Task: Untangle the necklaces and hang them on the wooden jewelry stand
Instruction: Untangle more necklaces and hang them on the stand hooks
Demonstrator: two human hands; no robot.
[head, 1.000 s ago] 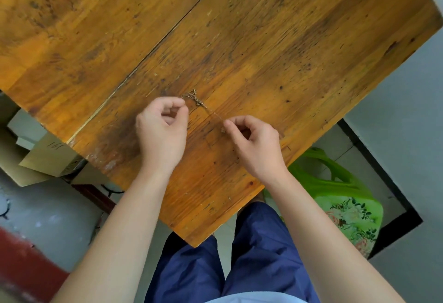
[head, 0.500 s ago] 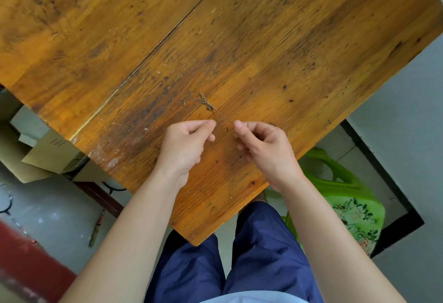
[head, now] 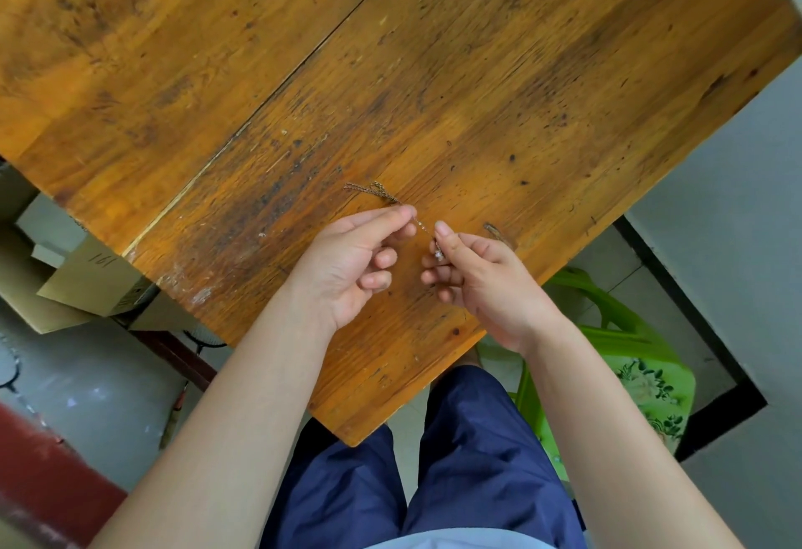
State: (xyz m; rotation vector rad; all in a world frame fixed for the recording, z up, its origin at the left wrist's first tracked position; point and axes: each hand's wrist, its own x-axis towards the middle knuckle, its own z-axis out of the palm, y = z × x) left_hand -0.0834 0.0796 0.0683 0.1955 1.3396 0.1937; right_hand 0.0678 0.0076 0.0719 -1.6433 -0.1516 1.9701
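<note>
Now that they have drawn together from a wider spread a second ago, the left hand and right hand each pinch the necklace. Its knotted part lies on the table just beyond the left fingertips, so untangling looks barely begun.

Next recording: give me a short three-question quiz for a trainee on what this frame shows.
1. True or false: the left hand and right hand both pinch the thin gold-coloured chain necklace.
2. Its tangled bunch lies: A) on the worn orange-brown wooden table; B) round a wrist; C) on a hook.
3. Fill in: the small sparkling pendant dangles at the ___ hand.
Key: 1 true; 2 A; 3 right.
</note>
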